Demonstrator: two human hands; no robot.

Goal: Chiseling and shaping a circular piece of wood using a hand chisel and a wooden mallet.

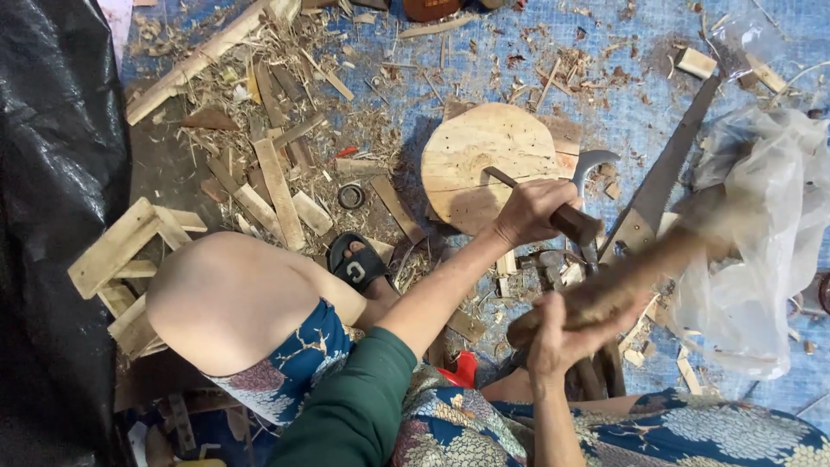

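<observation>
While gripped, chisel (566,220) crosses fingers (538,201).

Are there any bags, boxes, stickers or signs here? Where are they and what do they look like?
No boxes, signs or screens show.
Clear plastic bag: on the right, crumpled, see-through whitish, beside the far end of the wooden stick.
Black plastic sheet: along the left edge, shiny and wrinkled.
Sandal: near the middle, black, with a small pale mark on its strap.
</observation>
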